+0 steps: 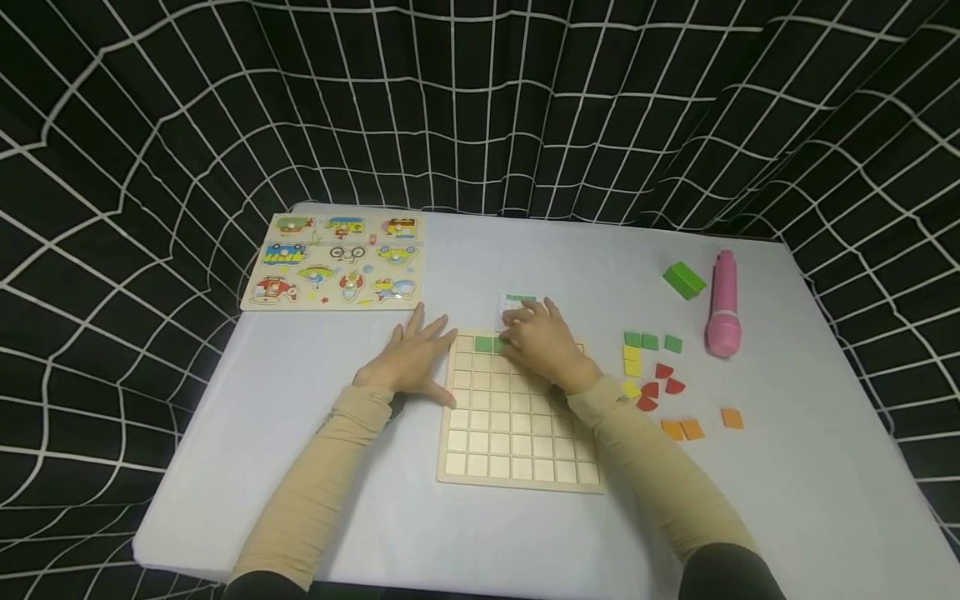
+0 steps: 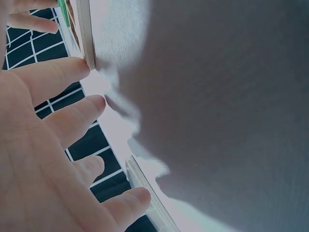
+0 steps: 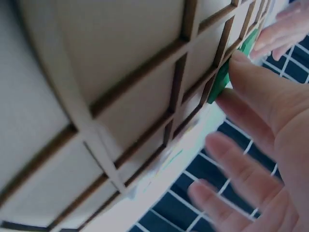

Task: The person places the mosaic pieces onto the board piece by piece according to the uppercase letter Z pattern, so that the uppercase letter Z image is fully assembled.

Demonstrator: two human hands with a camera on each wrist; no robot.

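A wooden grid board (image 1: pixel 521 423) lies on the white table. My left hand (image 1: pixel 405 358) rests at its left edge with fingers spread, fingertip and thumb touching the rim. At the board's far row, my right hand (image 1: pixel 547 343) pinches a green square tile (image 3: pixel 221 83) between thumb and index finger, the other fingers held apart. One green tile (image 1: pixel 483 343) sits in a cell of that row, just left of the pinched tile. Partly covered by the right hand, a printed card (image 1: pixel 521 297) with a row of green squares lies beyond the board.
Loose green tiles (image 1: pixel 649 342), yellow tiles (image 1: pixel 632 367), red quarter-round pieces (image 1: pixel 675 386) and orange tiles (image 1: pixel 692 429) lie right of the board. Farther right are a green block (image 1: pixel 684 281) and a pink microphone-shaped object (image 1: pixel 723 308). A vehicle puzzle board (image 1: pixel 330 275) lies far left.
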